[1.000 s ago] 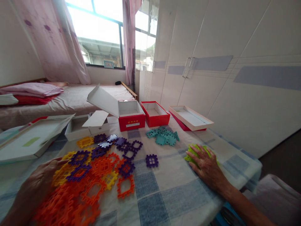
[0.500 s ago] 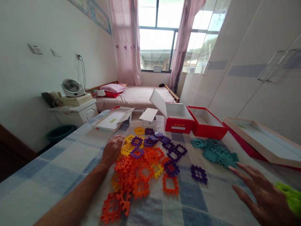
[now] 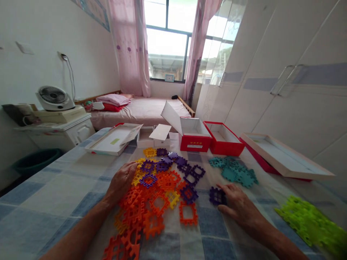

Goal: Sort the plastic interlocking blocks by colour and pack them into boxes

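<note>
My left hand point(image 3: 121, 180) rests against the left side of a heap of plastic interlocking tiles, its fingers loosely extended beside the yellow tiles point(image 3: 138, 176). Orange tiles point(image 3: 159, 203) make up the near part of this heap, and purple tiles point(image 3: 189, 194) its far and right side. To the right of the heap, my right hand point(image 3: 235, 200) has finger and thumb at the right edge of a single dark purple tile point(image 3: 217, 195), which lies flat on the cloth. Part of that edge is hidden by the fingers.
Teal tiles point(image 3: 234, 172) lie beyond my right hand, and bright green tiles point(image 3: 309, 220) at the right. Red boxes point(image 3: 195, 144), a white tray point(image 3: 101, 146) and a large lid point(image 3: 292, 164) line the far side of the checked tablecloth point(image 3: 78, 202).
My right hand has moved left from near the teal tiles to the lone purple tile. The left hand stays by the heap. The view has turned right, uncovering more green tiles.
</note>
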`<action>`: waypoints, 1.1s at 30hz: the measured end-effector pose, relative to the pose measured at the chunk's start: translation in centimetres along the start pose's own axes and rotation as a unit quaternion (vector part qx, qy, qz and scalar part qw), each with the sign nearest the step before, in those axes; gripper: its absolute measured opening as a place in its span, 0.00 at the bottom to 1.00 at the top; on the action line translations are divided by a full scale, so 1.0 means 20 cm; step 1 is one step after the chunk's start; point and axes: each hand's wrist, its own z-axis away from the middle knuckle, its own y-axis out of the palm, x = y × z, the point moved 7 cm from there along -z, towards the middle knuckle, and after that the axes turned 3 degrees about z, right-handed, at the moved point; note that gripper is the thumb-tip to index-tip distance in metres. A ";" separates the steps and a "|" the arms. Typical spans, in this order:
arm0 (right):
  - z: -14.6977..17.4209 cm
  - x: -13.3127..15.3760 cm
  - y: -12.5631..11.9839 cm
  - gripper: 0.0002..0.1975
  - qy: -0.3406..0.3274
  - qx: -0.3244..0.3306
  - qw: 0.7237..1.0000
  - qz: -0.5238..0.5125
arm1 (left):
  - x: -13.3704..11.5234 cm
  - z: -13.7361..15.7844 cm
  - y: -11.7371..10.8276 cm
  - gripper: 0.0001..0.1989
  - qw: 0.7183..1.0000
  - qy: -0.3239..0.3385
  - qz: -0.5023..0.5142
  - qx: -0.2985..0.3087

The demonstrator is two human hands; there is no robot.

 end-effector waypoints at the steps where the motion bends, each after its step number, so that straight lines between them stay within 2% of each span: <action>1: -0.01 0.01 -0.02 0.20 0.005 0.004 1.000 -0.013 | 0.00 0.00 0.00 0.28 1.000 -0.003 -0.001 -0.003; 7: -0.13 0.08 -0.09 0.08 0.004 0.059 0.991 -0.123 | 0.01 -0.01 0.00 0.29 1.000 -0.014 0.009 -0.002; 9: -0.23 0.11 -0.09 0.05 -0.011 0.044 0.989 -0.138 | 0.02 -0.01 0.00 0.28 1.000 -0.011 0.009 -0.001; 12: -0.37 0.14 -0.05 0.04 -0.029 -0.004 0.996 -0.089 | 0.04 -0.01 0.01 0.28 1.000 0.000 0.009 0.001; 15: -0.46 0.15 0.00 0.10 -0.016 -0.022 0.999 -0.035 | 0.04 -0.01 0.00 0.27 1.000 -0.001 0.011 -0.006; 19: -0.47 0.18 0.07 0.30 -0.042 0.032 0.996 -0.074 | 0.04 -0.02 0.00 0.28 1.000 -0.003 0.010 -0.015; 22: -0.47 0.16 0.07 0.32 -0.042 0.034 0.993 -0.106 | 0.05 -0.02 0.00 0.28 1.000 -0.005 0.008 -0.011; 25: -0.47 0.11 0.06 0.28 -0.021 0.005 0.992 -0.127 | 0.05 -0.02 0.00 0.28 1.000 -0.012 0.004 -0.011; 28: -0.47 0.07 0.04 0.16 -0.010 0.002 0.992 -0.123 | 0.05 -0.02 0.00 0.27 1.000 -0.017 0.000 -0.011; 31: -0.45 0.07 0.00 0.06 -0.012 0.025 0.990 -0.142 | 0.05 -0.02 0.00 0.28 1.000 -0.018 0.002 -0.010; 33: -0.43 0.11 -0.04 0.07 -0.029 0.062 0.976 -0.207 | 0.05 -0.02 0.00 0.28 1.000 -0.016 0.004 -0.012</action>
